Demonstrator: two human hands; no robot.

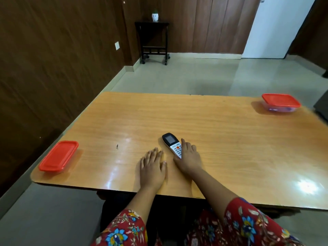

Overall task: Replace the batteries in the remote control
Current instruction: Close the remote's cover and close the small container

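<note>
A white remote control (171,144) with a dark screen end and an orange button lies face up on the wooden table (221,135), near the front middle. My right hand (189,158) rests on its near right side, thumb and fingers around its lower end. My left hand (153,168) lies flat on the table just left of the remote, palm down, fingers apart, holding nothing. No batteries are visible.
A red-lidded plastic box (58,156) sits at the table's near left corner. Another red-lidded clear box (280,102) stands at the far right corner. A tiny dark speck (117,146) lies left of my hands. A dark side table (154,41) stands by the far wall.
</note>
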